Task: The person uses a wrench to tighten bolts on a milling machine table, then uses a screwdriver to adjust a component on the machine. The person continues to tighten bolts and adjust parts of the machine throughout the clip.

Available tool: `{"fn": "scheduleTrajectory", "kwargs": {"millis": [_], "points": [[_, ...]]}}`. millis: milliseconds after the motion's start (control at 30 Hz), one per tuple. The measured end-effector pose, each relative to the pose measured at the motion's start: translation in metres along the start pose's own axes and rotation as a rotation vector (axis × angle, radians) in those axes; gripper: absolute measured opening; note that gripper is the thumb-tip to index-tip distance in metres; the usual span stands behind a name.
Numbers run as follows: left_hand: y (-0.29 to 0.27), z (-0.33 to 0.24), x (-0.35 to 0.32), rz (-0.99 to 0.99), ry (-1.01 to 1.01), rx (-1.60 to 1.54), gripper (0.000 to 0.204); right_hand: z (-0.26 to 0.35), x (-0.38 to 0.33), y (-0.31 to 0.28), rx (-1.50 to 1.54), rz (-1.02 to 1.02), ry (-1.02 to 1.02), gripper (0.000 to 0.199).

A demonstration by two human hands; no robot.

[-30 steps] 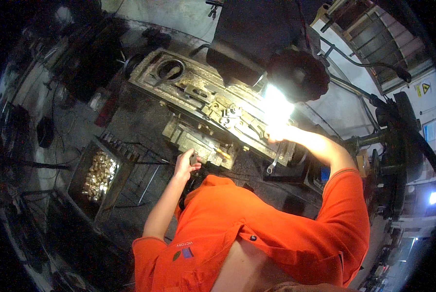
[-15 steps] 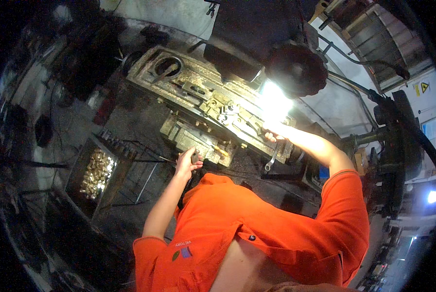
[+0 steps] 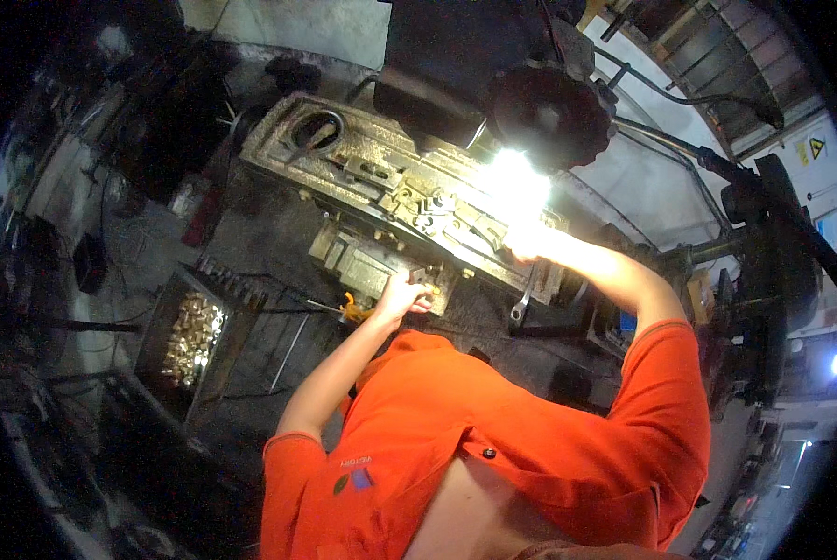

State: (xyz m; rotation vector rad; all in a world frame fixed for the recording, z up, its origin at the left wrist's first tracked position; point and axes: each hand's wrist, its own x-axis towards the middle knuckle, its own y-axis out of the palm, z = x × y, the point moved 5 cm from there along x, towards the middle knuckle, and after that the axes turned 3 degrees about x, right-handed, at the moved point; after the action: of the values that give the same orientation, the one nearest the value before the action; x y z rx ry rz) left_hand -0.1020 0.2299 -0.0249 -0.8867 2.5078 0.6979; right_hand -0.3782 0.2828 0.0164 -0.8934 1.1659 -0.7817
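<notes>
From far off, I look down on two bare hands at a long, oil-grimed, grey-gold metal machine bed [image 3: 271,142]. The left hand [image 3: 409,297] is curled, thumb and fingers seeming to pinch a small dark piece [image 3: 419,276] – too small to name. It sits against the right part of a stepped, grey-gold metal block [image 3: 362,266], which lies beneath and to the left of those fingers; the block perhaps steadies the hand.

The right hand [image 3: 528,245] rests at the bed's right end, bleached by a glaring white lamp [image 3: 516,182] just beyond its fingers. I cannot tell whether they grip anything. The lamp is probably set so close to light the work there. Just below these fingers, a silvery steel wrench with a ring end [image 3: 519,310] juts past the bed's near edge, likely for easy reach. Between the hands, beyond the left fingers, small metal fittings [image 3: 429,211] cluster on the bed.

Left of the left fingers is a hooked orange object [image 3: 350,306]; farther left, a dark open-topped box [image 3: 222,359] holds shiny, brassy metal pieces [image 3: 192,334] – gathered, presumably, to keep them together.
</notes>
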Motion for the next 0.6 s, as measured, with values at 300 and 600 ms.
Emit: {"fn": "scheduleTrajectory", "kwargs": {"millis": [300, 600], "points": [[0.042, -0.009, 0.029, -0.003, 0.255, 0.522, 0.014, 0.141, -0.034, -0.010, 1.104, -0.689, 0.194, 0.042], [0.076, -0.013, 0.058, -0.138, 0.539, 0.715, 0.034, 0.128, -0.024, 0.005, 1.075, -0.820, 0.369, 0.031]]}}
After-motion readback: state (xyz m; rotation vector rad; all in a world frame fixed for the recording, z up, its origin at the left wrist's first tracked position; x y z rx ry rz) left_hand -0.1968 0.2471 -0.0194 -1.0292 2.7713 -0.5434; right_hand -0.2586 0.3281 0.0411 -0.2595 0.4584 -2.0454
